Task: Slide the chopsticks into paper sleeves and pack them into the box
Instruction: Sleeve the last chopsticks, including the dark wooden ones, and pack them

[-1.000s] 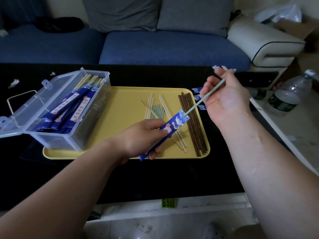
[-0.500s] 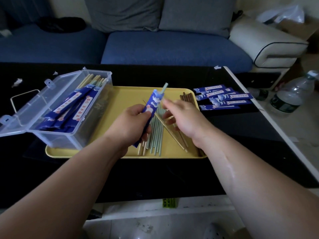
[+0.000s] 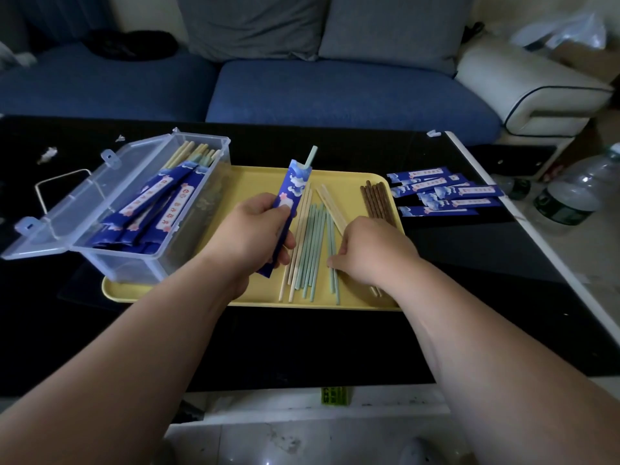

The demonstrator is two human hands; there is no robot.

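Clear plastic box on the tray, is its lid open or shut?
Open. The clear plastic box has its lid swung back to the left, leaving the sleeved chopsticks inside uncovered.

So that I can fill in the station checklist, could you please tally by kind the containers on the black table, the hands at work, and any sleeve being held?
Clear plastic box: 1
Yellow tray: 1
Hands: 2, the left hand and the right hand
Blue sleeve held in the left hand: 1
Total: 5
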